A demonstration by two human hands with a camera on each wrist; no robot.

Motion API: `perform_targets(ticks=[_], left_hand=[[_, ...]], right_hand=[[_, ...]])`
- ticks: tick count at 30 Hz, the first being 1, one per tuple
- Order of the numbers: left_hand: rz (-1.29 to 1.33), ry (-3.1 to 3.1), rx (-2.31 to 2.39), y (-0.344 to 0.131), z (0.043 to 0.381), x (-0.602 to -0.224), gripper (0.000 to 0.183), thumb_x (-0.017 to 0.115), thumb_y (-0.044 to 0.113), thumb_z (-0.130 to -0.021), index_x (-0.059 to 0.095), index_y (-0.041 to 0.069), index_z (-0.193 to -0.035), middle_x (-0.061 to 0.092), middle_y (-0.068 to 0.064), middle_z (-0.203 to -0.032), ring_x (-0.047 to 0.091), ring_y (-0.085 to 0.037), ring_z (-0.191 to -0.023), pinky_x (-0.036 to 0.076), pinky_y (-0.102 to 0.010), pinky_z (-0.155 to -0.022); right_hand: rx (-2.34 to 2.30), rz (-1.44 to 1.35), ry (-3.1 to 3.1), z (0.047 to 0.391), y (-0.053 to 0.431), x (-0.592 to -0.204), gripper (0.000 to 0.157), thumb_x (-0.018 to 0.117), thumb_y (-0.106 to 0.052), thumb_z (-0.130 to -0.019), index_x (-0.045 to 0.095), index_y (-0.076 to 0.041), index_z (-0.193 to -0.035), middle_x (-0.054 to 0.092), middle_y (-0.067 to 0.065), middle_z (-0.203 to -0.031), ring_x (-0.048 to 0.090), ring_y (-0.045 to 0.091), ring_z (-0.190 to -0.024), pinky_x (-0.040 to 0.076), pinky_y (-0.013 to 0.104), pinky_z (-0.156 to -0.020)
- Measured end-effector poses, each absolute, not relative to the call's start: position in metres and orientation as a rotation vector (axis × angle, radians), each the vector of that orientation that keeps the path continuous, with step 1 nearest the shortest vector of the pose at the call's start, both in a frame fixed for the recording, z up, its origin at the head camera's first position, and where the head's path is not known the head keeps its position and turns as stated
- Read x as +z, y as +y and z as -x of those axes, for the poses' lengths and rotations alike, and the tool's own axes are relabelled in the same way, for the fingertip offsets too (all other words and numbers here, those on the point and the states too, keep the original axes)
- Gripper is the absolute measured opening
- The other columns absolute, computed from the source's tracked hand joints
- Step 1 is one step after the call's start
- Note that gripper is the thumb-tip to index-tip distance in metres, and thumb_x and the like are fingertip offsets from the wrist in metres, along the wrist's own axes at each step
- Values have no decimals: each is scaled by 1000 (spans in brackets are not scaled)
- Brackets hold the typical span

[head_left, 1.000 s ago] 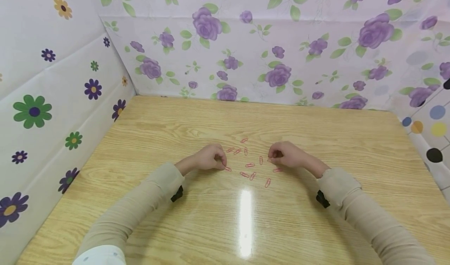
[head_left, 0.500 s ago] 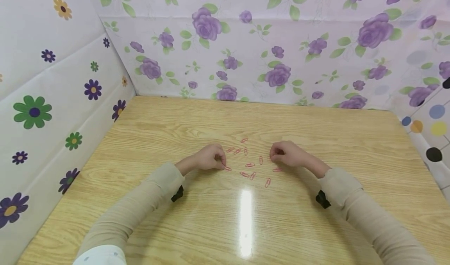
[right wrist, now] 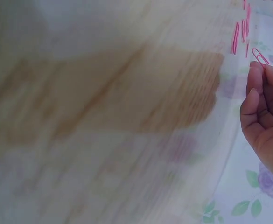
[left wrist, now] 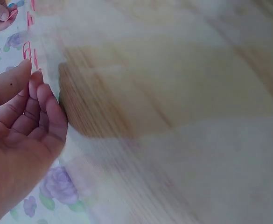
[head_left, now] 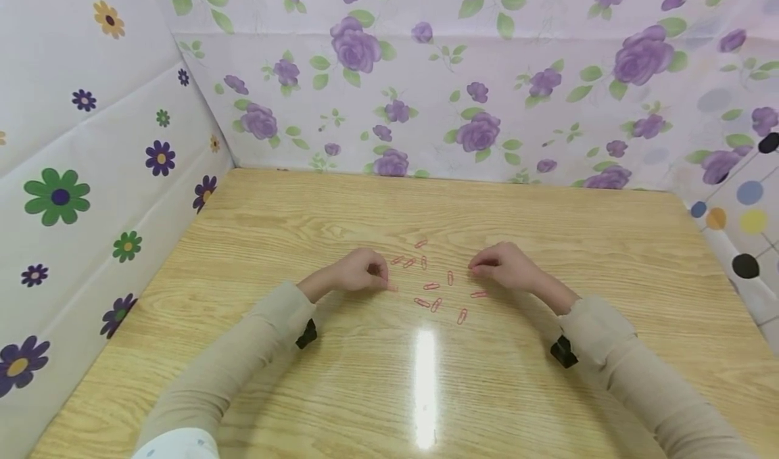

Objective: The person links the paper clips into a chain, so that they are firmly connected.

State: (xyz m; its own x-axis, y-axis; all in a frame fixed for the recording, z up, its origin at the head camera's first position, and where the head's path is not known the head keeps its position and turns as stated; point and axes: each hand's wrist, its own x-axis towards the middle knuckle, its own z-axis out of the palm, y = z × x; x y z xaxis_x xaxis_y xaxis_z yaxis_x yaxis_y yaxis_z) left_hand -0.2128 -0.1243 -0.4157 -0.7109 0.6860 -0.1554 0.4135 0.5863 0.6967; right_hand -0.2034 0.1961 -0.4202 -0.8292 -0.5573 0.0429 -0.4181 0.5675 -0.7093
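My left hand (head_left: 360,270) pinches a pink paper clip (left wrist: 27,49) between thumb and fingertips; the clip's looped end sticks out past them in the left wrist view. Across from it, my right hand (head_left: 506,267) pinches another pink paper clip (right wrist: 260,56) by one end, low over the table. Between the two hands lie several loose pink paper clips (head_left: 431,286), scattered singly or in small groups. One loose clip (head_left: 479,295) lies just below the right hand's fingertips, and another upright-lying clip (head_left: 450,278) is to their left.
The wooden table (head_left: 341,391) has a bright light reflection in front. A purple-flowered sheet (head_left: 426,107) hangs along its far edge, and a daisy-patterned sheet (head_left: 73,148) closes off the left side. A dotted sheet (head_left: 748,229) stands at the right.
The right hand has picked a paper clip off the table and drawn slightly right. The left hand has shifted a little left and up with its clip.
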Motion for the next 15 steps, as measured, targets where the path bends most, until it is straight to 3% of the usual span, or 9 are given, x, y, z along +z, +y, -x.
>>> perform_targets(ticks=[8, 15], left_hand=[[-842, 2388, 1011, -122, 211, -414, 10, 64, 7, -84, 62, 2, -75, 58, -6, -68, 46, -11, -59, 39, -23, -55], [-796, 2389, 1117, -116, 208, -408, 4, 62, 1, -84, 63, -3, -86, 62, -12, -80, 55, -20, -71, 45, -25, -64]], right_hand=[[-1132, 727, 2667, 200, 199, -418, 13, 67, -7, -81, 71, 2, -89, 69, 12, -86, 65, 20, -79, 50, 26, -63], [-1179, 715, 2670, 195, 200, -416, 10, 68, -5, -80, 72, 2, -86, 69, 12, -84, 64, 14, -68, 48, 22, -54]])
